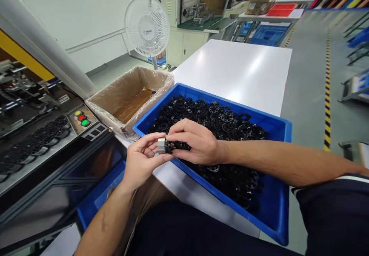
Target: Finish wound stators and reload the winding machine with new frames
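Between my hands, above the near left edge of the blue bin, is a short silver metal cylinder (161, 145) with a black plastic ring piece (168, 147) at its right end. My left hand (142, 160) pinches the cylinder between thumb and fingers. From the right, my right hand (198, 143) grips the black piece with its fingertips, which partly cover it. Whether the two pieces are fully joined cannot be seen. Beneath my right hand and forearm, a heap of black plastic ring parts (227, 119) lies in the blue bin (276, 131).
A plastic-lined cardboard box (112, 98) stands beyond my left hand, beside the bin. At left is a machine with coloured buttons (81, 118) and a row of parts (37, 144). A white table (230, 64) and a fan (147, 27) stand further back.
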`<state>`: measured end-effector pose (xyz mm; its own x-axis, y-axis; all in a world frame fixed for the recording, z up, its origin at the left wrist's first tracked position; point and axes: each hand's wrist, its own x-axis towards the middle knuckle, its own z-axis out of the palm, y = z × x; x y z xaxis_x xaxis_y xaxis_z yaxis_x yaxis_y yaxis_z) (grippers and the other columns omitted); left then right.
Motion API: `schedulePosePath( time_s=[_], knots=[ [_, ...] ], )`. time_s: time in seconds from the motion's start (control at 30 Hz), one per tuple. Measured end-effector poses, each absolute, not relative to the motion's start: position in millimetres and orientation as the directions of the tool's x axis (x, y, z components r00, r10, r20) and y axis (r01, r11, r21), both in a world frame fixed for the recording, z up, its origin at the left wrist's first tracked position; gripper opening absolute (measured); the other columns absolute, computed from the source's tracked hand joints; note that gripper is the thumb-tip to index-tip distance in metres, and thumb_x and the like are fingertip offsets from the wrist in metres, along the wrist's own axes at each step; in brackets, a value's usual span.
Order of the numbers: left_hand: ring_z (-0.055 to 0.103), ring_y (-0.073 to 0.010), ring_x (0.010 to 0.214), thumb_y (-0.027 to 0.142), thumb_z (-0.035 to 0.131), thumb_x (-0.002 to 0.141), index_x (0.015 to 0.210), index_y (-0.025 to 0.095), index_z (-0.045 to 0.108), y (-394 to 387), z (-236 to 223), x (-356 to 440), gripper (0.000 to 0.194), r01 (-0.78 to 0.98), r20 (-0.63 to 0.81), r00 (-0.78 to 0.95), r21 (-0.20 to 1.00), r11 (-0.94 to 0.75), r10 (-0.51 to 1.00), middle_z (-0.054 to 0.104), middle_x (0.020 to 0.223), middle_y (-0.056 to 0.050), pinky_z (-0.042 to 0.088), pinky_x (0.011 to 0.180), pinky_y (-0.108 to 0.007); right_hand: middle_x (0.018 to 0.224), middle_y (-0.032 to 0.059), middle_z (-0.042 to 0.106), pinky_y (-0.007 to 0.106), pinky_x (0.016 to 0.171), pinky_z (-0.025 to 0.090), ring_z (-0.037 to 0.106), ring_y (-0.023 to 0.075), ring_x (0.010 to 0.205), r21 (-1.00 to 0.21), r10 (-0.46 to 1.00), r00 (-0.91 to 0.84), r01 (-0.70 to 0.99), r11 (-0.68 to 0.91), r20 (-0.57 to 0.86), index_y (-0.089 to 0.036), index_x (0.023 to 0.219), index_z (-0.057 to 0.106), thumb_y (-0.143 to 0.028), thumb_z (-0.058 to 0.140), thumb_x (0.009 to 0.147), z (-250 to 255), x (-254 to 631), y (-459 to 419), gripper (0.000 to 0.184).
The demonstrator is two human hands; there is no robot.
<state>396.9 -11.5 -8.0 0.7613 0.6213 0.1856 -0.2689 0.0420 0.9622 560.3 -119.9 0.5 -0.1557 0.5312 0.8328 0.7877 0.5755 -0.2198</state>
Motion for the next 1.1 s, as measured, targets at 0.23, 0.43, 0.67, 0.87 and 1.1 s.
schedulePosePath(
  time_s=[0.23, 0.43, 0.67, 0.87, 1.1],
  knots=[
    [0.077, -0.0195, 0.082, 0.026, 0.096, 0.055, 0.099, 0.024, 0.076, -8.0, -13.2, 394.8, 0.049, -0.233, 0.182, 0.758, 0.972, 0.0, 0.626, 0.079, 0.089, -0.003, 0.063, 0.074, -0.024, 0.1, 0.0091, 0.064, 0.031, 0.082, 0.058, 0.061, 0.0154, 0.094, -0.133, 0.49, -0.204, 0.812, 0.568, 0.848, -0.012, 0.11, 0.058, -0.019, 0.058, 0.099, -2.0, 563.2, -115.9, 0.013],
    [0.077, -0.0207, 0.079, 0.028, 0.096, 0.055, 0.1, 0.025, 0.076, -9.1, -12.5, 393.4, 0.048, -0.195, 0.159, 0.767, 0.981, -0.01, 0.622, 0.08, 0.089, -0.004, 0.064, 0.071, -0.026, 0.097, 0.0114, 0.064, 0.033, 0.08, 0.057, 0.061, 0.018, 0.093, -0.076, 0.44, -0.228, 0.817, 0.571, 0.868, -0.008, 0.11, 0.058, -0.033, 0.057, 0.101, -4.8, 567.2, -114.2, 0.026],
    [0.076, -0.0172, 0.076, 0.02, 0.094, 0.057, 0.098, 0.024, 0.078, -11.6, -10.3, 394.9, 0.045, -0.23, 0.177, 0.751, 0.973, 0.001, 0.636, 0.079, 0.087, -0.003, 0.063, 0.068, -0.021, 0.099, 0.0095, 0.065, 0.032, 0.085, 0.057, 0.062, 0.0167, 0.096, -0.07, 0.466, -0.254, 0.817, 0.572, 0.848, -0.011, 0.108, 0.058, -0.023, 0.056, 0.101, -1.8, 567.4, -117.1, 0.014],
    [0.077, -0.0163, 0.076, 0.012, 0.094, 0.053, 0.098, 0.022, 0.079, -13.3, -9.8, 393.9, 0.049, -0.251, 0.158, 0.763, 0.966, 0.063, 0.627, 0.08, 0.086, -0.003, 0.062, 0.069, -0.018, 0.098, 0.0116, 0.066, 0.034, 0.081, 0.059, 0.063, 0.0183, 0.094, -0.039, 0.45, -0.271, 0.822, 0.569, 0.851, -0.009, 0.111, 0.059, -0.029, 0.057, 0.101, -3.6, 567.3, -115.6, 0.022],
    [0.076, -0.0108, 0.077, 0.005, 0.091, 0.056, 0.099, 0.027, 0.08, -14.9, -8.7, 392.2, 0.05, -0.272, 0.16, 0.786, 0.957, 0.102, 0.597, 0.08, 0.088, 0.0, 0.057, 0.068, -0.008, 0.099, 0.0118, 0.066, 0.035, 0.082, 0.06, 0.063, 0.0183, 0.095, -0.028, 0.457, -0.288, 0.822, 0.569, 0.842, -0.009, 0.108, 0.061, -0.025, 0.06, 0.099, -3.5, 566.1, -116.7, 0.018]
  ],
)
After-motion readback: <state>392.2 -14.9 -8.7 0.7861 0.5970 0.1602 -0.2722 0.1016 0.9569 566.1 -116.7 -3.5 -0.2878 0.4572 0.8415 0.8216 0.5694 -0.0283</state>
